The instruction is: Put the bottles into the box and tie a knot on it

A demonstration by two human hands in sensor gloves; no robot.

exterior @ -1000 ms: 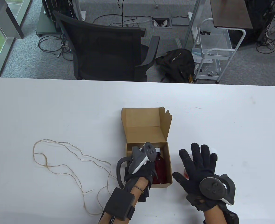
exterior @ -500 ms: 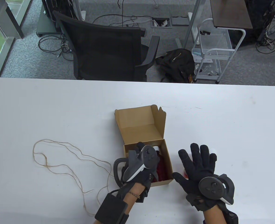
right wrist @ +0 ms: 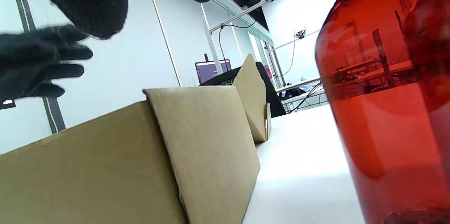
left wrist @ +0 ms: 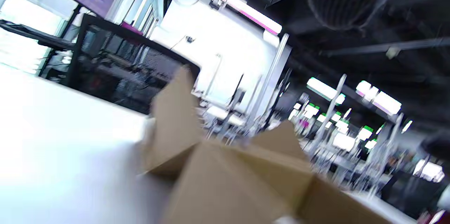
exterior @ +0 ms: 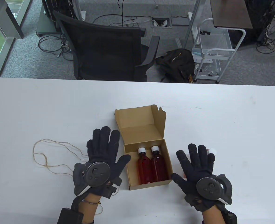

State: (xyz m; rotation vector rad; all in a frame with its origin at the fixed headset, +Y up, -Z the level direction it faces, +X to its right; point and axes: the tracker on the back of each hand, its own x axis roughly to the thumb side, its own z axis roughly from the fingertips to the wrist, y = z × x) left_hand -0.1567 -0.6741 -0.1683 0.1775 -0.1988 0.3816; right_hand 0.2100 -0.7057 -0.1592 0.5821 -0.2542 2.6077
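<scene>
Room: an office floor behind the table, with a black mesh chair [exterior: 109, 51], a black bag [exterior: 176, 64], a white wire cart [exterior: 213, 54] and loose cables on grey carpet.
Surface: a white table [exterior: 233, 116].
Box: a brown cardboard box [exterior: 131, 123], lid flap standing open on the far side, near the table's front edge, between the two hands.
Contents: two red bottles [exterior: 151, 166] with white caps, lying side by side and touching, caps toward the lid.
Third bottle: a red bottle [right wrist: 383, 111] on the table under the right hand, just right of the box; its white cap shows past the fingertips.
String: a loose looping string [exterior: 48, 154] on the table left of the box, partly under the left hand.
Left hand [exterior: 102, 161]: spread flat, fingers straight, holding nothing, just beside the box's left wall.
Right hand [exterior: 198, 168]: fingers straight and spread over the third bottle, not curled round it.
</scene>
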